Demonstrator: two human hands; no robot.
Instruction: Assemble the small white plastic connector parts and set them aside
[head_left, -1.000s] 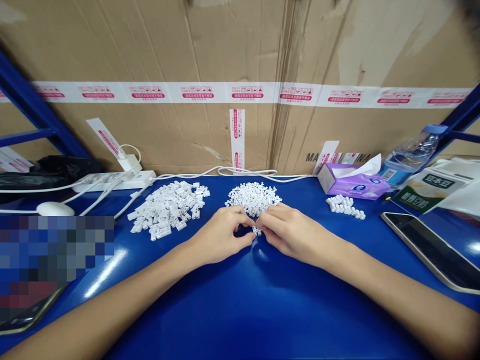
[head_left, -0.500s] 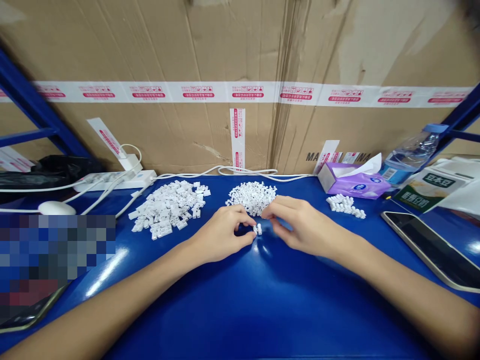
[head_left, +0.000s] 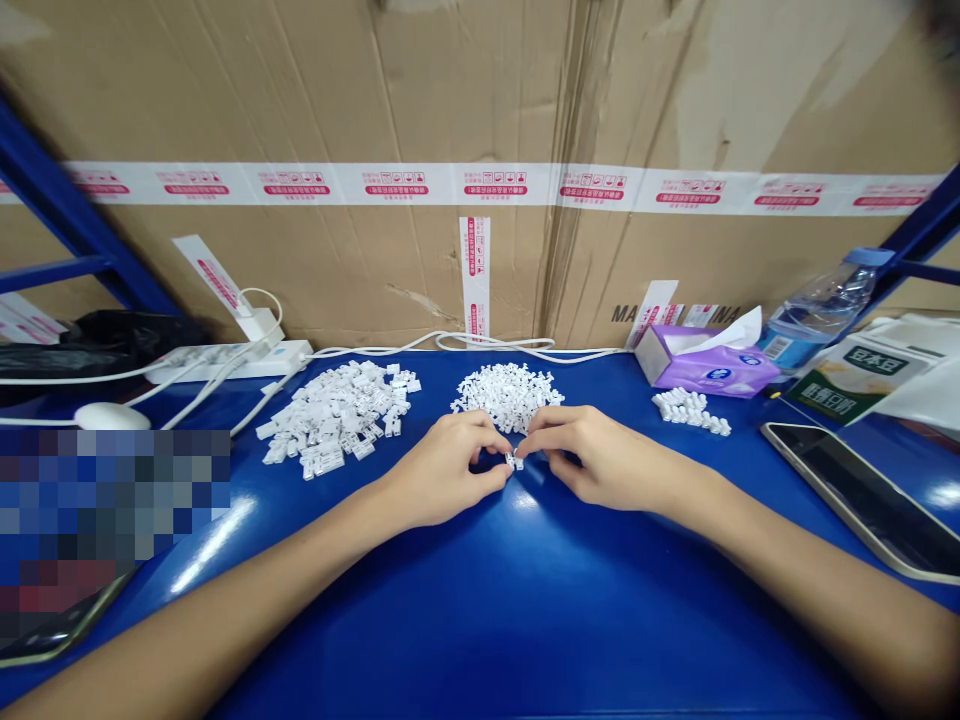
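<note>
Currently L hand [head_left: 442, 470] and R hand [head_left: 609, 465] pinch tiny white plastic clip [head_left: 514, 461] between fingertips [head_left: 523, 450]. Light, stiff; hold by sides.

You're working on a glossy blue painted bench top [head_left: 525, 620], among matt white plastic clips [head_left: 507, 397], before rough corrugated cardboard [head_left: 300, 100].

White plastic part [head_left: 514, 461] pinched between left hand [head_left: 442, 468], right hand [head_left: 604, 462]

Glossy blue bench [head_left: 540, 620] with heaps of white plastic parts [head_left: 337, 418], tissue box [head_left: 705, 362], phone [head_left: 862, 500]
</note>
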